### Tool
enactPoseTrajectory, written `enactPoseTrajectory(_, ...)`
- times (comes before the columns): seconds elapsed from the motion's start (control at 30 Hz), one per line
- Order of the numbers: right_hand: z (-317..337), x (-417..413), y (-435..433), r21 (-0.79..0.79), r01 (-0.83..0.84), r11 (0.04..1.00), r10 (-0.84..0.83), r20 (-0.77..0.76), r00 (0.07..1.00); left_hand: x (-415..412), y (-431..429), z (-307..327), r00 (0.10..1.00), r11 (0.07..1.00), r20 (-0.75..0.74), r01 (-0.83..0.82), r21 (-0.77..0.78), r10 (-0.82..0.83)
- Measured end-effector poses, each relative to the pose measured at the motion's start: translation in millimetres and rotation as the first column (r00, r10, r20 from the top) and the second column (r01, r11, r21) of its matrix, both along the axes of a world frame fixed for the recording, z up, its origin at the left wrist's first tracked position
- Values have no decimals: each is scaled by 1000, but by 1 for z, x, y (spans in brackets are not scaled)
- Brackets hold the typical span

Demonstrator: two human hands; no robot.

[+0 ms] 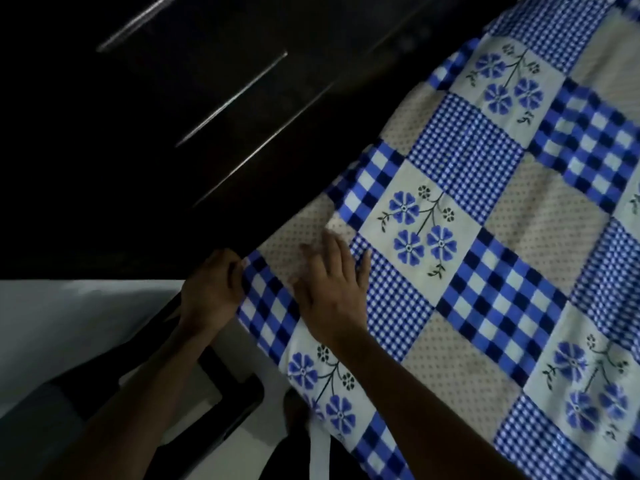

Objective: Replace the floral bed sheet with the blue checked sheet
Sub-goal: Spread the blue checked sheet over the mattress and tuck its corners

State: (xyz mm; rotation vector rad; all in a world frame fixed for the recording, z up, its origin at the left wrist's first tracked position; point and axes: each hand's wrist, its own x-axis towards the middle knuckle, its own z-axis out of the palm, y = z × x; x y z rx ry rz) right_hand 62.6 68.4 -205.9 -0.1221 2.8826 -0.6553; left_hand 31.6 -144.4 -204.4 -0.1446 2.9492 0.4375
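The blue checked sheet [485,244], a patchwork of blue gingham, dotted beige and blue-flower squares, lies spread over the bed and fills the right half of the view. My left hand [213,291] grips the sheet's edge at the bed's corner, fingers curled over it. My right hand [332,289] lies flat on the sheet just right of that corner, fingers spread and pressing the cloth. No floral sheet shows separately.
A dark wardrobe [173,98] with long metal handles stands close along the bed's far side. Pale floor [69,323] lies at the lower left, with a dark frame-like object [228,393] beside the bed's near corner.
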Motion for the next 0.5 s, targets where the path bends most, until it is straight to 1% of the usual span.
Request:
enactPoseTrajectory(0.1, 8, 3, -8, -13, 12, 1000, -12, -14, 1000, 17, -19, 0, 994, 999, -98, 48, -22, -50)
enactPoseTrajectory(0.17, 16, 8, -15, -25, 9, 1000, -10, -44, 999, 21, -27, -4, 993, 999, -110, 35, -37, -39)
enactPoseTrajectory(0.2, 18, 10, -18, -23, -7, 1000, 6, -50, 999, 19, -28, -5, 995, 1000, -100, 3, -26, -6)
enactPoseTrajectory(0.27, 19, 13, -24, 7, -41, 999, 41, -34, 999, 12, -24, -10, 997, 997, -62, -49, 55, 52)
enactPoseTrajectory(0.37, 11, 11, -31, 79, -87, 993, 82, 55, 995, 7, -11, -19, 994, 976, 1, -105, 190, 106)
enactPoseTrajectory(0.4, 6, 9, -33, 100, -99, 990, 93, 67, 993, 8, -7, -23, 983, 948, 45, -185, 257, 180)
enactPoseTrajectory(0.43, 3, 7, -36, 120, -106, 987, 99, 65, 993, 11, -5, -23, 951, 886, 102, -308, 345, 291)
enactPoseTrajectory(0.47, 1, 5, -40, 141, -108, 984, 101, 54, 993, 16, -5, -23, 900, 785, 166, -433, 443, 402)
enactPoseTrajectory(0.5, -1, 1, -44, 156, -106, 982, 100, 45, 994, 22, -6, -23, 845, 672, 218, -524, 524, 489)
